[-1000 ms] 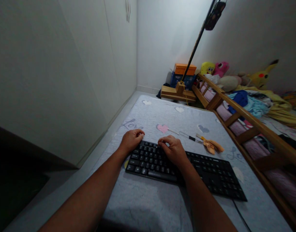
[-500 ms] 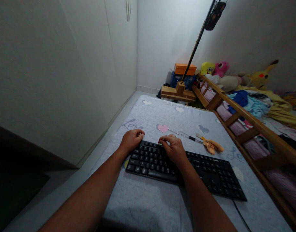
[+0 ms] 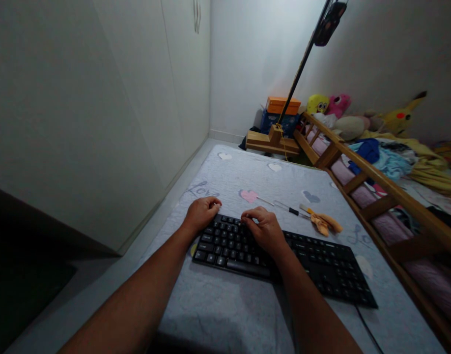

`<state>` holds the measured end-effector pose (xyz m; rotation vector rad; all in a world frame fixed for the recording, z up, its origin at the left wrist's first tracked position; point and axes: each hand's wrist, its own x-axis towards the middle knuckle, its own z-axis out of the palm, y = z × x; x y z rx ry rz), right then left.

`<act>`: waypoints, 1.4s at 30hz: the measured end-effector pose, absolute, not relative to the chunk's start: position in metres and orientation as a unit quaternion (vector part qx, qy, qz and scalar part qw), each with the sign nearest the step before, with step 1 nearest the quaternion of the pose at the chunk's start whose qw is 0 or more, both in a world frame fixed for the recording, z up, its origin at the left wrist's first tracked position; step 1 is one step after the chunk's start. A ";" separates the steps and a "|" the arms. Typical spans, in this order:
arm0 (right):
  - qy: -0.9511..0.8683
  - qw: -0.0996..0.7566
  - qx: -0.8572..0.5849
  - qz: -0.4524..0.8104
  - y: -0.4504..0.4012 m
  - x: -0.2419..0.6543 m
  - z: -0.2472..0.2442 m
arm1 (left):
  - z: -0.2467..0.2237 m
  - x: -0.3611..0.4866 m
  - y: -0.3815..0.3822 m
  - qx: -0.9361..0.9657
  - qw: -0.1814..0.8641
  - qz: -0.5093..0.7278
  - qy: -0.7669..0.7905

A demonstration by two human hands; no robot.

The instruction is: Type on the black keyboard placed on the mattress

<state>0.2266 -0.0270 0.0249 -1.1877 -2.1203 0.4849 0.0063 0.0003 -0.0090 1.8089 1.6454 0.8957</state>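
A black computer keyboard (image 3: 247,268) lies at a slant on the pale, heart-patterned cover. My left hand (image 3: 202,214) is closed at its upper left corner, with the fingers curled together against the edge. Over the top rows of keys, my right hand (image 3: 264,226) makes a pinch with thumb and forefinger. Whatever sits between those fingertips is too small or hidden to name. Beyond the keyboard lie a thin metal tool with a black grip (image 3: 293,211), a small yellow-handled brush (image 3: 305,209) and a crumpled orange cloth or glove (image 3: 324,223).
A cable (image 3: 369,329) runs from the keyboard toward the lower right. Along the right stands a wooden bed rail (image 3: 373,182), with clothes and plush toys behind it. A tall cupboard (image 3: 100,123) fills the left. Boxes (image 3: 282,105) and a pole on a wooden base (image 3: 273,140) stand at the back.
Both hands and the keyboard keep nearly the same places. The whole view has shifted very slightly. A small pale bit seen at the right fingertips before is now hardly visible.
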 end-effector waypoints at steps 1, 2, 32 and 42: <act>-0.810 0.324 -0.453 0.185 -0.027 0.226 0.025 | -0.009 0.006 0.000 0.669 0.266 0.333 0.609; -0.810 0.322 -0.453 0.186 -0.028 0.226 0.025 | -0.010 0.006 0.000 0.668 0.266 0.333 0.610; -0.814 0.310 -0.459 0.175 -0.027 0.226 0.028 | -0.009 0.006 0.001 0.668 0.261 0.326 0.616; -0.818 0.317 -0.444 0.180 -0.029 0.217 0.027 | -0.009 0.006 0.001 0.665 0.268 0.330 0.613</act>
